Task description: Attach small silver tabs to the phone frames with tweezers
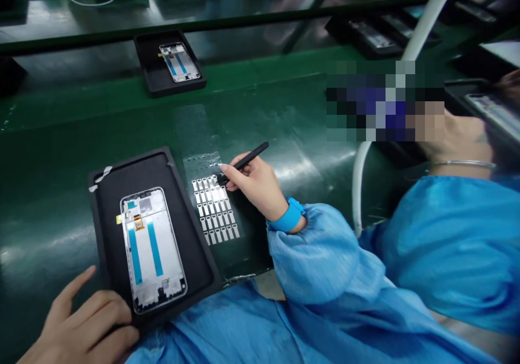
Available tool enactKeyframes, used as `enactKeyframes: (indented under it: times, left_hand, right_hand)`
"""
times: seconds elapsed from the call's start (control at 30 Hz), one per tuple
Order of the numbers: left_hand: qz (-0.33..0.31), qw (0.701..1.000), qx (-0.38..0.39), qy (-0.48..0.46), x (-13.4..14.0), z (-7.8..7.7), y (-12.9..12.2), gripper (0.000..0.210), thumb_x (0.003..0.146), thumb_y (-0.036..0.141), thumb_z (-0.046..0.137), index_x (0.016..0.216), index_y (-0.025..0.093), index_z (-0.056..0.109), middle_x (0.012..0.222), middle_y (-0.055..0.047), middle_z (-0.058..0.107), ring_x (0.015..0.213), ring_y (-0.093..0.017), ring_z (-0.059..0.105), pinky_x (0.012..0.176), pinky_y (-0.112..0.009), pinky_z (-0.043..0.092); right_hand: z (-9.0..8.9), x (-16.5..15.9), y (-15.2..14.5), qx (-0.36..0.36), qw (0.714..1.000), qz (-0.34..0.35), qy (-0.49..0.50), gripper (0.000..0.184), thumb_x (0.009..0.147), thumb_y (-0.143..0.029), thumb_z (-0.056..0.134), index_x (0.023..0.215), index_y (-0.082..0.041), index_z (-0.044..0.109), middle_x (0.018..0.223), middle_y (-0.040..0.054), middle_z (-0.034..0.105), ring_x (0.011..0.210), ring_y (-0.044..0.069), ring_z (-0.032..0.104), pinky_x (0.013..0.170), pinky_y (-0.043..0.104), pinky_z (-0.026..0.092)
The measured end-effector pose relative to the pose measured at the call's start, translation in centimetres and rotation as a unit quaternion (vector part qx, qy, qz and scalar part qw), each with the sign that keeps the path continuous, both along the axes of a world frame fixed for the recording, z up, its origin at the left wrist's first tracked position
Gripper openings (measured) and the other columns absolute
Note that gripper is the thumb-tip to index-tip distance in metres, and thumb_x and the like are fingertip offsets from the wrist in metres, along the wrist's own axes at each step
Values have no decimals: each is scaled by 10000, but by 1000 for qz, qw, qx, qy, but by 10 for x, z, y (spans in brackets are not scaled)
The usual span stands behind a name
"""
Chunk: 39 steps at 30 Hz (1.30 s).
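Note:
My right hand (254,182) is closed around black tweezers (252,155), their tip down at the top rows of a clear sheet of small white stickers (217,212). Left of that sheet is a black tray (162,163). In it lies a phone frame (164,266), inner side up, with two blue strips, an orange flex cable and a yellow tab. At the tray's lower left corner rests my left hand (89,320), index finger stretched out and the other fingers bent; I see nothing in it.
Farther back on the green bench stands another black tray (154,82) with a phone frame (181,63). At right, a co-worker's hand (459,136) and blue sleeve (455,234) are close to my right arm. A white tube (357,185) runs between us. More trays stand at the back right.

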<state>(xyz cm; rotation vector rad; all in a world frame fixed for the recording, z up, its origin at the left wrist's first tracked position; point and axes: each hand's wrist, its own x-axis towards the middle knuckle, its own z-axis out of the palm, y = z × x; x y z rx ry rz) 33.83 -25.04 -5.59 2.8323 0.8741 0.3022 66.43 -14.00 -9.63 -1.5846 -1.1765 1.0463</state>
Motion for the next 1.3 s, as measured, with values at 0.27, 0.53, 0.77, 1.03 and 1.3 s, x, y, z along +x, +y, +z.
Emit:
enactKeyframes:
  times: [0.27,0.53,0.77,1.03,1.3]
  left_hand:
    - [-41,999,-3,29,105,8,99,360,848,437,495,1178,320,576,1269,-64,563,1244,-291,443,1070,-615,241]
    - [-43,997,-23,54,135,-20,126,446,878,564,351,1141,296,592,1331,-143,493,1246,-310,441,1042,-685,100]
    - [55,990,-102,-86,124,-7,122,311,888,413,449,1143,255,530,1259,-85,552,1215,-245,466,1082,-572,233]
    - [206,908,-222,-289,91,14,117,89,843,299,513,799,266,584,960,-1,644,960,-150,594,895,-325,472]
    - [208,925,-244,-203,46,18,111,104,846,248,497,784,218,574,1031,-4,608,972,-121,574,846,-258,450]
  right_hand:
    - [-5,0,4,5,1000,-9,25,242,715,-376,666,761,-188,521,562,-30,597,455,116,609,458,232,512]
    - [5,5,9,-46,982,-9,181,272,629,-321,752,716,-161,550,584,-24,630,432,61,563,436,171,502]
    - [21,-6,11,-52,951,24,304,244,676,-331,732,701,-166,553,637,-24,660,448,35,562,451,132,505]
    - [46,-63,16,17,950,108,293,230,706,-315,709,743,-184,523,631,-38,657,463,64,601,460,168,526]
    - [51,-93,24,12,937,230,265,278,670,-305,745,748,-152,525,623,-26,635,510,89,636,503,191,558]
